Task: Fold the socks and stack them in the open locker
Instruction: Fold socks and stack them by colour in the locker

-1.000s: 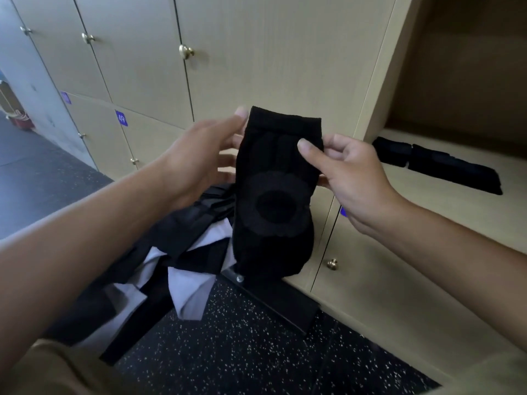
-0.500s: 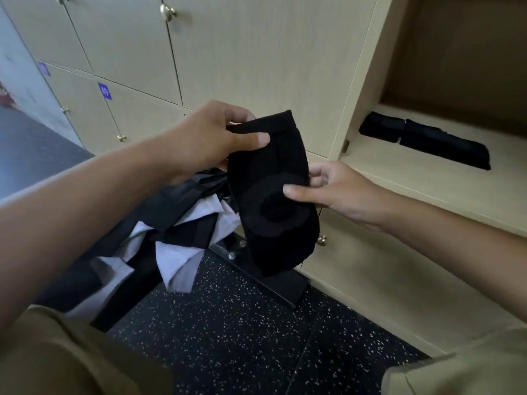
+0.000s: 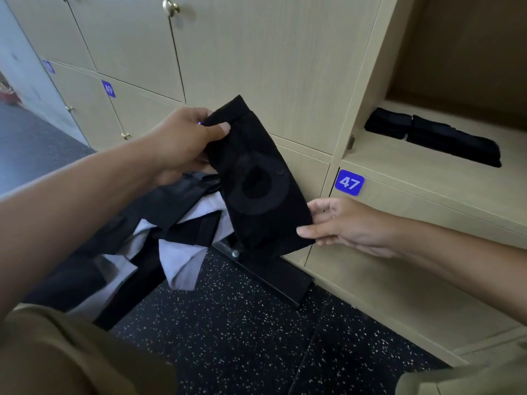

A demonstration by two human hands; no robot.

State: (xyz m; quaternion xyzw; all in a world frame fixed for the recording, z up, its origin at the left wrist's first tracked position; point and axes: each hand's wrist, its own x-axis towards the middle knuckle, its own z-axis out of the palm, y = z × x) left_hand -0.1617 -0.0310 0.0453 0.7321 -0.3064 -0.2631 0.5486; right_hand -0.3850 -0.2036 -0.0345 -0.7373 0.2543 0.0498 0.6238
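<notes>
A black sock (image 3: 256, 178) with a ring pattern hangs stretched at a slant in front of the lockers. My left hand (image 3: 182, 141) pinches its upper cuff end between thumb and fingers. My right hand (image 3: 342, 223) pinches its lower end at the right. To the upper right, the open locker (image 3: 399, 166) holds a row of folded black socks (image 3: 433, 136) lying on its shelf.
A heap of black and white garments (image 3: 171, 223) lies below my left hand on a black stand (image 3: 271, 272). Closed locker doors with brass knobs (image 3: 170, 7) fill the wall; a blue label 47 (image 3: 349, 182) marks the door below the open locker. The floor is dark speckled rubber.
My right hand slid down the sock from its top edge to its lower end. The sock tilted from upright to slanted, and my view shifted toward the open locker.
</notes>
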